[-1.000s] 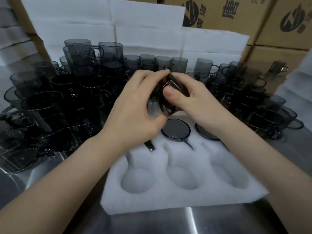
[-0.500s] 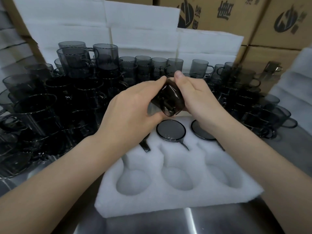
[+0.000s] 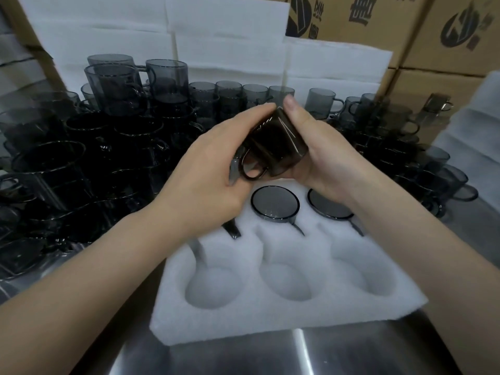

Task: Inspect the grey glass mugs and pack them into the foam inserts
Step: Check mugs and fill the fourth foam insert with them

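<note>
Both hands hold one grey glass mug (image 3: pixel 278 143) tilted above the far row of a white foam insert (image 3: pixel 284 318). My left hand (image 3: pixel 213 171) grips it from the left, fingers over the top. My right hand (image 3: pixel 322 155) cups it from the right, thumb on its upper edge. The mug's handle (image 3: pixel 250 169) points down toward me. In the insert's far row, a mug (image 3: pixel 274 203) sits in the middle pocket and another mug (image 3: pixel 328 205) in the right pocket. A third handle (image 3: pixel 232 230) shows at the far left pocket. The three near pockets hold nothing.
Many grey mugs (image 3: pixel 81 163) crowd the steel table (image 3: pixel 270 358) on the left, some stacked, and more mugs (image 3: pixel 400 147) stand on the right. White foam sheets (image 3: pixel 221 47) lean behind them. Printed cardboard boxes (image 3: pixel 446 31) line the back.
The mug has been turned in my hands so its handle now faces down toward me. Both hands stay above the insert's far row.
</note>
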The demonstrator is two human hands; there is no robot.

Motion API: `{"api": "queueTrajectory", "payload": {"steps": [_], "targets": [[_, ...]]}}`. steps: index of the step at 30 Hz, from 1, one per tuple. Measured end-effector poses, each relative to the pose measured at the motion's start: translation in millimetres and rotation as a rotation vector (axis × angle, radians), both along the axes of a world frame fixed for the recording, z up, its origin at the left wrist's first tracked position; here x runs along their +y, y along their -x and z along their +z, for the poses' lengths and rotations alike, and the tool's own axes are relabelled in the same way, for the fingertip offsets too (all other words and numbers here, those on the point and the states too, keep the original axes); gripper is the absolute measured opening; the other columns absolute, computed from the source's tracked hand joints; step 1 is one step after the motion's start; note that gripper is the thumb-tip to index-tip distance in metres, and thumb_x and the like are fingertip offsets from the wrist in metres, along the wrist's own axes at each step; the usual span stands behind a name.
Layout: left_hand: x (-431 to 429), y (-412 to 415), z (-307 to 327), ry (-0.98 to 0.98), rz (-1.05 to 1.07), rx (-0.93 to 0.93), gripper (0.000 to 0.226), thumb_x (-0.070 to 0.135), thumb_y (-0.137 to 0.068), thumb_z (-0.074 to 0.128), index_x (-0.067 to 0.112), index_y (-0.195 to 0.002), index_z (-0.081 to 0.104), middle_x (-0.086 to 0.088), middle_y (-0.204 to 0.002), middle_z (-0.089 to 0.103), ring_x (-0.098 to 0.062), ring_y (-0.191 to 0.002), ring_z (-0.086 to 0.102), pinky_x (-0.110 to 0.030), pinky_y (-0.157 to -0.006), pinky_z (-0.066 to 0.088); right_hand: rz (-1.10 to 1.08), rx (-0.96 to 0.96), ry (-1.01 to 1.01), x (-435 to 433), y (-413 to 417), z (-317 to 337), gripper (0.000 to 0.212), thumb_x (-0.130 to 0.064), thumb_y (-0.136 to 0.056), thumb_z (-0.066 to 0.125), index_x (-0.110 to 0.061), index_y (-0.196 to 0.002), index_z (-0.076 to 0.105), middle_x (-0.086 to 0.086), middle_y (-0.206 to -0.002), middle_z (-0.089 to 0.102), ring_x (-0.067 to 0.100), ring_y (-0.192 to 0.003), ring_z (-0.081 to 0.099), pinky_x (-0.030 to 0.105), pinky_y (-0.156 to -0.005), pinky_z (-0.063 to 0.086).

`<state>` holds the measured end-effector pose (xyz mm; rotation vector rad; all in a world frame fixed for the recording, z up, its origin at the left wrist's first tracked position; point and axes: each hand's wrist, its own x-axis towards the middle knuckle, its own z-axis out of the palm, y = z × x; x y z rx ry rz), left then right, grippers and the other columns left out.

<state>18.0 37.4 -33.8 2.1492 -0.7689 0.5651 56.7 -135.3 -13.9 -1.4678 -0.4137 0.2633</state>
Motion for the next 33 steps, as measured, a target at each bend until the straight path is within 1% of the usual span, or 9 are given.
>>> {"api": "queueTrajectory", "payload": {"steps": [4, 7, 12, 15, 20, 24, 27, 31, 33], "targets": [[-2.3, -0.4, 1.7, -0.11, 0.002, 0.053, 0.088, 0.028, -0.073, 0.065, 0.02, -0.151, 0.025, 0.007, -0.15, 0.039, -0.008, -0.138, 0.036, -0.027, -0.114, 0.03, -0.083, -0.032, 0.01, 1.1, 1.6, 0.2, 0.053, -0.045, -0.101, 0.04, 0.0, -0.107, 0.067, 0.02, -0.098, 0.072, 0.032, -0.085, 0.071, 0.038, -0.065, 0.057], [-5.0, 0.9, 2.6, -0.062, 0.063, 0.035, 0.082, 0.041, -0.075, 0.07, 0.022, -0.147, 0.035, 0.011, -0.142, 0.048, -0.007, -0.13, 0.045, -0.03, -0.11, 0.036, -0.087, -0.033, 0.023, 2.3, 3.5, 0.7, 0.052, -0.044, -0.101, 0.04, 0.0, -0.106, 0.067, 0.022, -0.098, 0.072, 0.032, -0.084, 0.072, 0.042, -0.064, 0.061], [-2.1, 2.5, 2.6, -0.006, 0.074, 0.015, 0.079, 0.027, -0.072, 0.084, 0.021, -0.14, 0.046, 0.013, -0.131, 0.056, -0.009, -0.124, 0.05, -0.025, -0.106, 0.037, -0.12, -0.006, -0.013, 4.4, 4.9, 1.2, 0.046, -0.036, -0.102, 0.042, 0.003, -0.102, 0.066, 0.03, -0.096, 0.069, 0.034, -0.076, 0.07, 0.034, -0.052, 0.056], [-2.0, 3.7, 3.7, -0.043, 0.053, -0.046, 0.081, 0.019, -0.069, 0.086, 0.018, -0.14, 0.047, 0.017, -0.133, 0.05, -0.011, -0.13, 0.045, -0.024, -0.111, 0.032, -0.132, 0.024, -0.067, 3.2, 4.0, 1.4, 0.037, -0.029, -0.101, 0.047, 0.001, -0.093, 0.065, 0.021, -0.082, 0.068, 0.027, -0.063, 0.068, 0.03, -0.046, 0.054], [-2.4, 2.7, 2.7, -0.028, -0.021, -0.116, 0.076, 0.017, -0.069, 0.08, 0.019, -0.137, 0.047, 0.017, -0.143, 0.042, -0.01, -0.138, 0.036, -0.02, -0.115, 0.026, -0.125, 0.065, -0.047, 3.0, 3.0, 3.2, 0.04, -0.031, -0.101, 0.048, 0.005, -0.103, 0.065, 0.021, -0.091, 0.067, 0.031, -0.08, 0.067, 0.033, -0.054, 0.057], [-1.2, 0.1, 0.8, 0.094, 0.06, 0.016, 0.064, 0.023, -0.074, 0.079, 0.035, -0.124, 0.041, 0.018, -0.126, 0.055, -0.004, -0.12, 0.052, -0.012, -0.098, 0.038, -0.001, 0.063, 0.039, 3.1, 3.7, 3.4, 0.048, -0.045, -0.102, 0.036, -0.008, -0.113, 0.064, 0.021, -0.112, 0.069, 0.036, -0.099, 0.069, 0.042, -0.074, 0.059], [-1.9, -2.6, -0.2, 0.034, 0.135, 0.031, 0.067, 0.024, -0.073, 0.081, 0.028, -0.13, 0.046, 0.016, -0.125, 0.056, -0.007, -0.117, 0.052, -0.016, -0.097, 0.039, -0.035, 0.017, 0.066, 3.0, 3.1, 2.4, 0.049, -0.045, -0.1, 0.04, -0.005, -0.111, 0.065, 0.022, -0.108, 0.07, 0.034, -0.091, 0.071, 0.044, -0.075, 0.06], [-7.1, -1.8, 7.1, -0.064, 0.087, 0.105, 0.083, 0.052, -0.068, 0.073, 0.03, -0.138, 0.037, 0.015, -0.128, 0.054, -0.006, -0.119, 0.051, -0.029, -0.101, 0.043, -0.096, 0.007, -0.027, -1.1, -0.2, -0.1, 0.045, -0.043, -0.099, 0.045, -0.005, -0.104, 0.069, 0.019, -0.097, 0.072, 0.027, -0.083, 0.071, 0.038, -0.064, 0.058], [-10.6, -2.4, 13.1, -0.062, 0.057, 0.143, 0.082, 0.06, -0.068, 0.068, 0.03, -0.139, 0.038, 0.016, -0.132, 0.052, 0.0, -0.121, 0.049, -0.025, -0.102, 0.041, -0.114, 0.014, -0.089, -3.1, -2.5, -1.9, 0.041, -0.04, -0.1, 0.047, -0.009, -0.097, 0.072, 0.012, -0.093, 0.074, 0.023, -0.085, 0.072, 0.035, -0.065, 0.057]]}}
